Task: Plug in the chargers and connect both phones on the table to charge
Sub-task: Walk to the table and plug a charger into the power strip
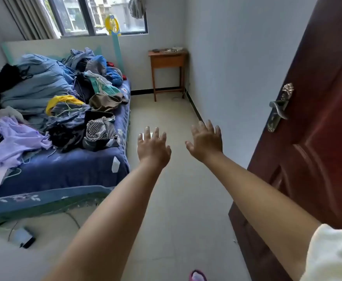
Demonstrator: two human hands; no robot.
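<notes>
Both arms are held out straight, palms down — left hand (152, 147) and right hand (205, 139) empty, fingers spread. Left of the fingers, a bed (68, 171) is piled with clothes (64, 102). Far beyond the fingertips, the wooden table (167, 59) is seen in the corner — small items on top can't be told apart.

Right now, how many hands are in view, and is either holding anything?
2. The left hand is stretched out over the floor beside the bed; the right hand is nearer the red door. Both are open and empty.
</notes>
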